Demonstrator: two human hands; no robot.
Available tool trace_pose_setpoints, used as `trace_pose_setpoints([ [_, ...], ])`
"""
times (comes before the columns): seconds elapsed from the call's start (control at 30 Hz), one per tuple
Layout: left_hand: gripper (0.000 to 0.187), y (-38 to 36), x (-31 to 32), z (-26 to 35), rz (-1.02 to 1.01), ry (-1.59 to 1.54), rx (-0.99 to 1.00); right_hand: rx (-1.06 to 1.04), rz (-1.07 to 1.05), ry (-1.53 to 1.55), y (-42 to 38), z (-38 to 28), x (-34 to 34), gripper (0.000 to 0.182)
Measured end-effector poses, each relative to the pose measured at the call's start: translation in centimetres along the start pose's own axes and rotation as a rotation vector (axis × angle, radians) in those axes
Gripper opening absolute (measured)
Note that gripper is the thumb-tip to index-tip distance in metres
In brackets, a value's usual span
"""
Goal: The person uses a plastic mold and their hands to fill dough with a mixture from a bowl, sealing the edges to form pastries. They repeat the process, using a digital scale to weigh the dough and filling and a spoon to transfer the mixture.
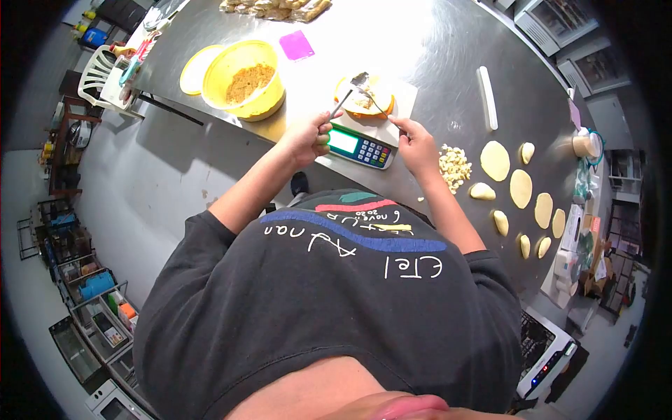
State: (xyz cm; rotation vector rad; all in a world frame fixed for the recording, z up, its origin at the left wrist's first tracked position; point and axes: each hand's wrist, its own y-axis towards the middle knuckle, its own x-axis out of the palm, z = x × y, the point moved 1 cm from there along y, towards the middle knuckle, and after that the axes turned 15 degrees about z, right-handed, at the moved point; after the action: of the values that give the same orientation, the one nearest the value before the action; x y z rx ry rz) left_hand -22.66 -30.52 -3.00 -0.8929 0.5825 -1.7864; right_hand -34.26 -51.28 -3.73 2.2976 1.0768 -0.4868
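Observation:
My left hand (308, 140) is closed around the handle of a spoon (341, 105), which points up toward a small yellow-orange dish (385, 106) of pale food. From the other side, my right hand (414, 141) pinches a thin metal utensil (379, 108). Its head meets the spoon over the dish, so its kind is hard to make out. Under the dish is a digital scale (371, 152) with a lit green display and keypad. Left of it, a large yellow tub (276, 98) holds brown crumbly filling (248, 82).
Right of my right hand lie a pile of pale nut-like pieces (455, 168), several flat dough rounds (521, 189) and dough lumps (482, 191). Farther off are a white rod (488, 98), a purple square (297, 46) and bagged goods (273, 8) on the metal table (448, 42).

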Motion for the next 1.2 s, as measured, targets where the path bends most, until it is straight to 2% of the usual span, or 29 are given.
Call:
trace_pose_setpoints([
  [0.17, 0.033, -0.5, -0.2, -0.4, 0.006, 0.033, -0.005, 0.002, 0.008, -0.045, 0.1, 0.2, 0.3, 0.041],
  [0.23, 0.034, -0.4, -0.7, -0.5, -0.049, 0.051, -0.003, 0.008, 0.008, -0.061, 0.3, 0.5, 0.4, 0.041],
  [0.33, 0.034, -0.8, -0.8, -0.6, 0.008, 0.057, -0.022, 0.006, 0.016, -0.040, 0.5, 0.8, 0.5, 0.039],
  [0.63, 0.032, -0.9, -1.2, -0.7, 0.014, 0.080, 0.014, -0.060, 0.040, -0.037, 0.5, 1.4, 0.8, 0.042],
  [0.73, 0.032, -1.1, -1.5, -0.8, 0.047, 0.117, 0.009, -0.019, 0.077, -0.031, 0.6, 1.0, 0.5, 0.040],
  [0.9, 0.033, -1.8, -2.9, -0.3, 0.081, 0.092, 0.011, 0.181, 0.054, -0.048, 1.0, 1.0, -0.2, 0.034],
  [1.03, 0.033, -2.2, -3.6, 0.7, 0.103, 0.065, 0.020, 0.175, 0.084, -0.048, 1.2, 1.4, -0.2, 0.036],
  [1.2, 0.033, -1.7, -4.5, 2.1, 0.062, 0.077, 0.018, 0.320, -0.059, -0.153, 1.4, 0.8, -0.1, 0.039],
])
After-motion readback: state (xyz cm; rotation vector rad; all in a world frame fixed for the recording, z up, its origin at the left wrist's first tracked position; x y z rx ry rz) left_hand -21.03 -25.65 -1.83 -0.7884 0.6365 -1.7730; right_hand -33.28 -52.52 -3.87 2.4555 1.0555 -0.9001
